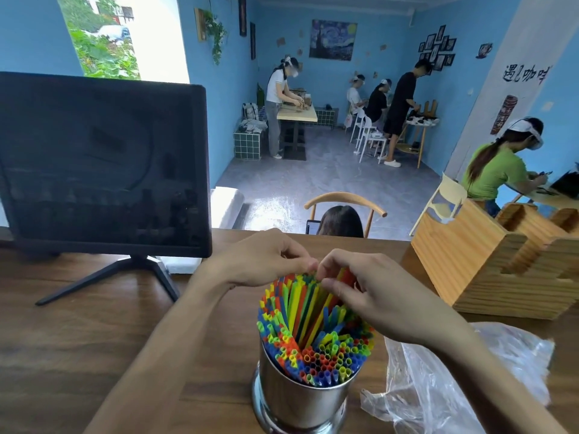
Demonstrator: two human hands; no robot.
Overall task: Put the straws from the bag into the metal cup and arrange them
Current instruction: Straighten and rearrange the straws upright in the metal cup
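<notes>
Thin plastic straws (313,333), multi-colour, fan out of shiny round metal cup (300,399) on wood-grain surface (78,339). Left hand (266,258) & right hand (366,292) pinch far straw tips, cup just below both. Crinkly clear bag (438,380) under right forearm.

Left hand (266,261) and right hand (369,296) meet fingertip to fingertip, fingers curled, seemingly pinching.

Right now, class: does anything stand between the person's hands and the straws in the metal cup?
Nothing visible does. Left hand and right hand already pinch the far straws, which stand in the metal cup. The plastic bag lies right of the cup.
</notes>
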